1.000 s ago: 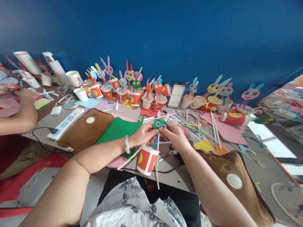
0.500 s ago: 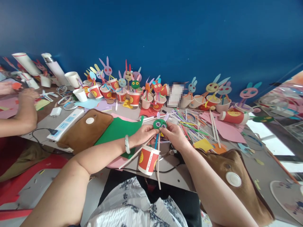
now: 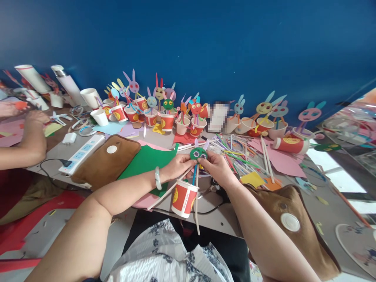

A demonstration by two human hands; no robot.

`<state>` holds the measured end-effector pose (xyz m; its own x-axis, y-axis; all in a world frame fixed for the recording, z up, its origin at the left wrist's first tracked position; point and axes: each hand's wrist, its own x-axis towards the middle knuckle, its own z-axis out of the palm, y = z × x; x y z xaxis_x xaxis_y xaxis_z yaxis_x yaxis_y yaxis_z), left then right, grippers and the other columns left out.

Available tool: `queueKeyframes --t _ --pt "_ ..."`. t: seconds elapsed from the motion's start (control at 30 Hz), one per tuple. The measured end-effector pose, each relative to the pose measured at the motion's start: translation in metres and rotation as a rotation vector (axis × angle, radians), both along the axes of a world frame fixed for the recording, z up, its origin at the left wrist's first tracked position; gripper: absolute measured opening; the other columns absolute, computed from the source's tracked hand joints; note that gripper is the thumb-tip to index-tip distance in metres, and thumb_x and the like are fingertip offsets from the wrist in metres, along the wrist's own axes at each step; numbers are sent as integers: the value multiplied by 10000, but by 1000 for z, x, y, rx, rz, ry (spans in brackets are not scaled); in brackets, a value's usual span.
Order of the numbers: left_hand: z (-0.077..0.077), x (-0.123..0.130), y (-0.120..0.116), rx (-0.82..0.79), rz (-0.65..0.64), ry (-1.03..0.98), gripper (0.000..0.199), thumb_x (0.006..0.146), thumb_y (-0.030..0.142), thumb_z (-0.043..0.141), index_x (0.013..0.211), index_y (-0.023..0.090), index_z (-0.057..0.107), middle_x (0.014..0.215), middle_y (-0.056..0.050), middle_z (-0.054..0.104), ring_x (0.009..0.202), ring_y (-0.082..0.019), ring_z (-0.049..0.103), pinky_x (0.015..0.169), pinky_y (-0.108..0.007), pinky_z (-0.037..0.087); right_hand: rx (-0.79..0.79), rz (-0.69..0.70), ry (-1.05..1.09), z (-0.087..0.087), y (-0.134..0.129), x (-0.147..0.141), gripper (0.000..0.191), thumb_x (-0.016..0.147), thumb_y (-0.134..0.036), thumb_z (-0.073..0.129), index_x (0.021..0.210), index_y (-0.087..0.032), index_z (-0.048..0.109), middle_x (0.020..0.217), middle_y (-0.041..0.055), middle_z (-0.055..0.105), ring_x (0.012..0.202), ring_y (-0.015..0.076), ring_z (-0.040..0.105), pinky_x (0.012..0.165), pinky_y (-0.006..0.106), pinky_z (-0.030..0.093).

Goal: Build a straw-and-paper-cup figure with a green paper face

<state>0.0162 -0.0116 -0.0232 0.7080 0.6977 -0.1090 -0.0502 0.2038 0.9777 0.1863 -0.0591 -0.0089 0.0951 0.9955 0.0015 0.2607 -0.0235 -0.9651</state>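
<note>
A round green paper face (image 3: 198,154) with white patterned eyes and light purple ears is pinched between my two hands. My left hand (image 3: 178,166) grips its left edge, and my right hand (image 3: 216,167) has fingers closed on the right edge. Below the face hangs a red and white paper cup (image 3: 184,198), joined to it by a blue stick (image 3: 194,175). Two pale sticks slant down beside the cup, one to the left and one on the right. How the sticks meet behind the face is hidden by my fingers.
Paper-cup figures with rabbit ears (image 3: 168,104) line the blue wall. Coloured sticks (image 3: 239,152) lie beyond my right hand. A brown cushion (image 3: 107,158), green sheet (image 3: 147,162) and power strip (image 3: 84,152) lie left; another brown cushion (image 3: 290,223) lies right. Another person's arms (image 3: 32,135) are far left.
</note>
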Motion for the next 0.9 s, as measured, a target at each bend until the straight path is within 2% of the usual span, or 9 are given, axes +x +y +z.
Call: queueKeyframes --t 0.27,0.57,0.9 --pt "4 1 -1 -9 27 -12 324 871 393 698 708 148 563 521 46 571 402 -68 510 421 -185 393 -44 30 83 1 -1 0 294 781 -468 711 756 -199 593 505 -63 445 475 91 349 479 256 226" --pt "6 2 0 -19 43 -6 265 870 321 686 712 141 571 524 48 573 398 -64 507 425 -183 392 -61 20 96 -5 1 1 302 772 -473 720 764 -203 586 502 -70 446 460 85 343 472 255 222" --pt "-8 4 1 25 48 -15 366 812 465 713 694 152 564 509 35 553 403 -83 511 400 -193 382 -57 -10 43 -2 1 -4 275 751 -442 709 770 -197 585 506 -80 441 458 84 347 469 254 263"
